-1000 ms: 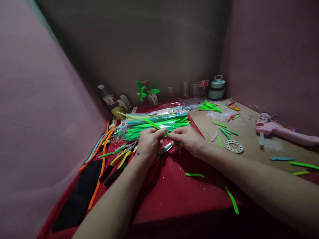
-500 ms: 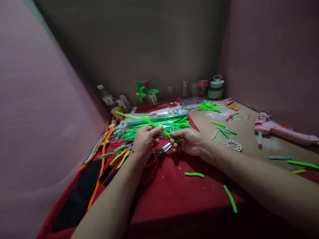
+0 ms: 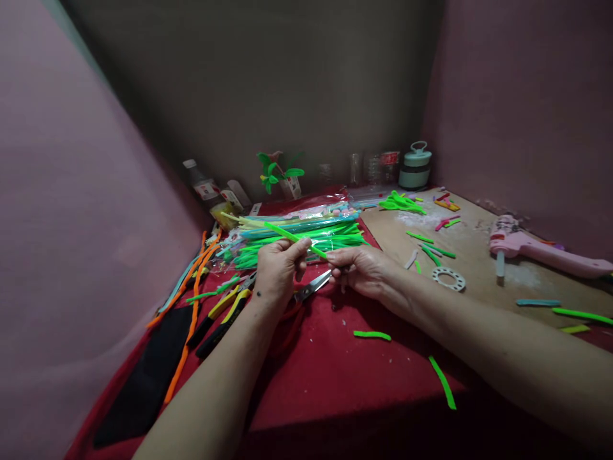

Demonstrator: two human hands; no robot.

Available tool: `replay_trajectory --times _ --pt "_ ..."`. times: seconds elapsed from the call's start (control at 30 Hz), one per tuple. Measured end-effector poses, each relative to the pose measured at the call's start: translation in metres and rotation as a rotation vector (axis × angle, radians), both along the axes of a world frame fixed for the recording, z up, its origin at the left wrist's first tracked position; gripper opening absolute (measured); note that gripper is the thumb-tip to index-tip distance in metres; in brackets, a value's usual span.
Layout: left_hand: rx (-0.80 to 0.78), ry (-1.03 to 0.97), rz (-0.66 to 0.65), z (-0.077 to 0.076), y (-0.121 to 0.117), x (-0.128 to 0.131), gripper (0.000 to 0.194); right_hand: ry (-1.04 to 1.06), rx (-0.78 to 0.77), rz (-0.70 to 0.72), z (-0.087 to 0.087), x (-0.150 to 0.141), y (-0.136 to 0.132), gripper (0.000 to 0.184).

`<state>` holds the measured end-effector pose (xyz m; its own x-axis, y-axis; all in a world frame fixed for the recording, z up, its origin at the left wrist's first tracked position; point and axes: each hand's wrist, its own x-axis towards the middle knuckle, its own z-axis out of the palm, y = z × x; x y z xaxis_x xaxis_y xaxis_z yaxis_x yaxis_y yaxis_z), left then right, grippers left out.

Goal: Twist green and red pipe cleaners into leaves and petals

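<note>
A bright green pipe cleaner (image 3: 280,230) runs slantwise between my two hands, above the red cloth (image 3: 306,390). My left hand (image 3: 282,263) pinches it near its middle with thumb and finger, and its free end points up and left. At its lower right end, my right hand (image 3: 352,265) grips it between thumb and fingers. Scissors (image 3: 313,285) with red handles lie beneath, their blades just under my right fingers. Behind my hands rests a clear bag of green pipe cleaners (image 3: 335,236). Pliers (image 3: 230,313) with yellow and black handles lie beside my left wrist.
A pink glue gun (image 3: 536,248) lies on the board at the right, near a white ring with holes (image 3: 449,278). Cut green pieces (image 3: 372,335) are scattered on the cloth. Bottles, a pipe-cleaner plant (image 3: 272,171) and a lidded jar (image 3: 414,169) stand along the back.
The pipe cleaner's right end, which showed a loop by my right fingers, now appears straight up to the pinch. Both hands stay in nearly the same place.
</note>
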<state>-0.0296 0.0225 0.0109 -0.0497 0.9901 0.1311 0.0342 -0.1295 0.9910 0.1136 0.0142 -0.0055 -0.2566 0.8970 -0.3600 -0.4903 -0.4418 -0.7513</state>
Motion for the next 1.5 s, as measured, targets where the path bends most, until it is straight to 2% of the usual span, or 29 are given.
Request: replay_trajectory --times 0.07,0.23,0.4,0.57,0.63,0.7,0.77,0.87,0.93,1.13,1.33,1.5 --pt "0.003 -0.028 -0.025 -0.003 0.0 0.002 0.034 -0.016 0.021 -0.031 -0.001 0.0 0.002 0.018" --pt "-0.104 -0.045 -0.139 -0.011 -0.005 0.009 0.03 -0.02 0.09 -0.038 -0.004 0.001 0.004 0.015" --pt "-0.115 0.033 -0.065 -0.006 -0.009 0.01 0.028 -0.095 0.157 0.01 -0.005 0.002 0.002 0.016" --pt "-0.127 -0.01 -0.07 0.001 -0.004 0.002 0.028 -0.11 0.116 -0.01 -0.002 0.008 0.006 0.016" --pt "-0.103 -0.006 -0.082 0.002 -0.002 0.0 0.028 -0.143 0.154 0.038 0.0 0.01 0.005 0.015" --pt "-0.103 0.008 -0.1 0.002 -0.001 -0.001 0.028 -0.24 0.288 0.121 0.003 0.011 0.003 0.014" --pt "-0.124 0.029 -0.112 0.001 -0.002 0.0 0.028 -0.443 0.499 0.161 0.004 0.01 0.0 0.013" --pt "-0.139 0.064 -0.134 -0.002 -0.003 0.002 0.027 -0.842 0.819 0.075 0.002 0.006 -0.003 0.009" --pt "-0.133 0.076 -0.132 -0.004 -0.003 0.003 0.026 -1.009 0.925 0.021 -0.002 0.003 -0.003 0.015" --pt "-0.136 0.093 -0.082 -0.004 -0.002 0.0 0.029 -1.072 0.913 0.077 -0.008 0.0 -0.002 0.03" --pt "-0.161 0.079 -0.063 -0.002 -0.003 0.0 0.03 -1.13 0.973 0.118 -0.004 -0.001 -0.008 0.024" --pt "-0.169 0.094 -0.036 -0.001 -0.002 0.0 0.028 -1.05 0.89 0.202 -0.004 -0.003 -0.011 0.025"
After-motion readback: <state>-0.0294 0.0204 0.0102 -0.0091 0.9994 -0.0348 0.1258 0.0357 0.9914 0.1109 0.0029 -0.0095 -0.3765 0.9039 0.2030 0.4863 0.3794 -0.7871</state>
